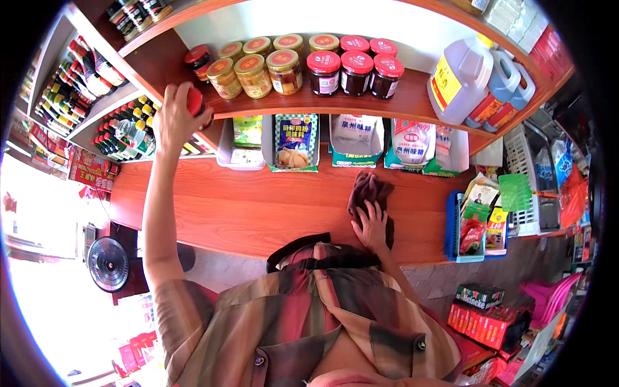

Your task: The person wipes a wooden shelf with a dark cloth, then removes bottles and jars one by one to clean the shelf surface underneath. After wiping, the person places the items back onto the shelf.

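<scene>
My left hand (176, 118) is up at the left end of the open shelf, its fingers closed around a small jar with a red lid (195, 102). The hand covers part of that jar. Just behind it stands a similar dark jar (197, 59). Gold-lidded glass jars (251, 72) and red-lidded jars of dark sauce (357, 70) fill the shelf to the right. Down on the wooden counter (271, 203), my right hand (372, 226) lies with fingers spread over the near part of a crumpled dark brown cloth (367, 193).
Opened cartons of seasoning packets (297, 145) line the counter's back beneath the shelf board (319, 104). Large plastic jugs (459, 80) occupy the shelf's right end. Sauce bottles (125, 130) crowd the left racks. A blue basket of packets (476, 227) sits on the counter's right end.
</scene>
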The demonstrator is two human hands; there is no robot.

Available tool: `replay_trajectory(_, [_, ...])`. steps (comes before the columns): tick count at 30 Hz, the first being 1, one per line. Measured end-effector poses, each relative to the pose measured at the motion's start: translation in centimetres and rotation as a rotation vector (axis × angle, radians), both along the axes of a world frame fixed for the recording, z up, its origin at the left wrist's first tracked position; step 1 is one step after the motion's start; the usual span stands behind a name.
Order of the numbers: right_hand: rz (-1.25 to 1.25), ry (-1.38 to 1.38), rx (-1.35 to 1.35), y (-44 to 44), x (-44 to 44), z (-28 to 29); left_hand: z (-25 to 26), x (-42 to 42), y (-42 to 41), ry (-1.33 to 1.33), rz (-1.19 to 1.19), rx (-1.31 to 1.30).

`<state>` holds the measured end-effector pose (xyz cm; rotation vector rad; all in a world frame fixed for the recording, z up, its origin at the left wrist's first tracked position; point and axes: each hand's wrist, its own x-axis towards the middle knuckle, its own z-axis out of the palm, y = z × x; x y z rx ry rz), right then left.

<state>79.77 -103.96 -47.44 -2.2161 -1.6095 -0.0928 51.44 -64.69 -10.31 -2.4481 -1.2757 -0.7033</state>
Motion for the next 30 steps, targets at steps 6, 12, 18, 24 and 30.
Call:
replay_trajectory(6, [-0.001,-0.019,-0.026,0.1,-0.1,-0.1,-6.2,-2.0,-12.0,-0.139,-0.176,-0.105])
replay_trajectory(12, [0.026,-0.013,-0.057,0.2,-0.1,0.7,-19.5,0.9,-17.9,-0.127,-0.296,-0.394])
replay_trajectory(18, [0.068,-0.03,-0.035,-0.1,0.8,0.1,-26.4,4.4,-18.3,-0.108,-0.475,-0.453])
replay_trajectory(24, [0.044,-0.062,-0.026,0.1,0.5,0.5,-28.7,5.9,-17.8,-0.035,-0.492,-0.477])
replay_trajectory(30, [0.024,-0.026,-0.013,0.1,0.4,0.3,-28.8,6.5,-18.0,-0.06,-0.457,-0.527])
